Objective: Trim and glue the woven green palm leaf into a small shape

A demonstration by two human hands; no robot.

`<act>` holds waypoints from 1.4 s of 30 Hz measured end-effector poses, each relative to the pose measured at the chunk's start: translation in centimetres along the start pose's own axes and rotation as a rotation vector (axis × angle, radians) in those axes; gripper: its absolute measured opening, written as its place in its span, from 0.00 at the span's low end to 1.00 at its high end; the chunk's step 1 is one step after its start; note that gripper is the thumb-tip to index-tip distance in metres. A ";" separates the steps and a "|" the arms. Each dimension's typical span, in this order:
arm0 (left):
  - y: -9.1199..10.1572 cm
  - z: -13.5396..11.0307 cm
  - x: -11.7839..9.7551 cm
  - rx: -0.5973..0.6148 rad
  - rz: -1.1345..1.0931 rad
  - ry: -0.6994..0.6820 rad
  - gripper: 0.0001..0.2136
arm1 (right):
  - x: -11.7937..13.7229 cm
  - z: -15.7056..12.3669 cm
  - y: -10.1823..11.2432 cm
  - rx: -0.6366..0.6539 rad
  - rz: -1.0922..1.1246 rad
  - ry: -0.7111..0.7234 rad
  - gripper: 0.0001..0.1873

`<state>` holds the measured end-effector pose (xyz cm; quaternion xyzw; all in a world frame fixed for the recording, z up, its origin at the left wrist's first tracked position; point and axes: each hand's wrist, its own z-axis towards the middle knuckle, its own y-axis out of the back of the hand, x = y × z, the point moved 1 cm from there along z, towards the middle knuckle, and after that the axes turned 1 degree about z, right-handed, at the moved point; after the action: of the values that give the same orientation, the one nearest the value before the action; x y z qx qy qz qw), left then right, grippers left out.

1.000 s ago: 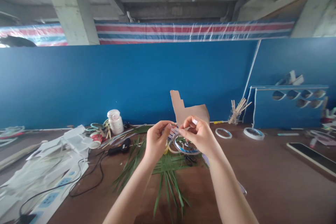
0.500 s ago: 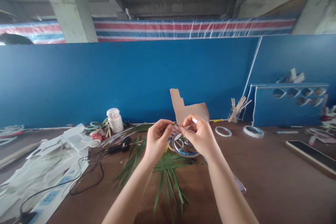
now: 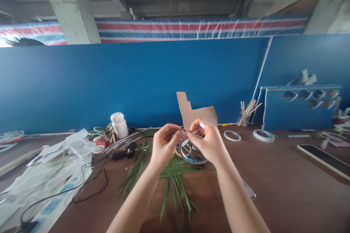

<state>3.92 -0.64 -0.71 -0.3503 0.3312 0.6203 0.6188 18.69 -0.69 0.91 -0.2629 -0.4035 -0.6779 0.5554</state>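
Note:
Both my hands are raised over the brown table (image 3: 276, 189), fingertips meeting. My left hand (image 3: 163, 146) pinches the loose white end of a tape strip (image 3: 182, 137). My right hand (image 3: 208, 142) is closed on a blue-and-white tape roll (image 3: 191, 154), which hangs below its fingers. Green woven palm leaves (image 3: 175, 176) lie flat on the table just under my hands. A cut piece of brown cardboard (image 3: 194, 111) stands behind them against the blue wall.
At the left lie white paper sheets (image 3: 49, 171), a power strip (image 3: 51, 205) with black cable, a black glue gun (image 3: 124, 151) and a white jar (image 3: 119, 124). Two tape rolls (image 3: 232, 135), a stick holder (image 3: 244, 114) and a blue panel (image 3: 299, 107) stand at the right.
My hands have drawn a little closer together and the tape roll has shifted slightly left under my right hand. The view has tilted a touch.

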 end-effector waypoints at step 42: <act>1.1 -0.3 -0.9 -0.286 0.405 -0.183 0.05 | 2.3 -2.1 -2.4 -0.233 -0.496 0.239 0.05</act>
<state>2.80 -1.39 -0.08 -0.3034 0.2461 0.8009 0.4537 16.03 -3.51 1.03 -0.1365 -0.3068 -0.8608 0.3826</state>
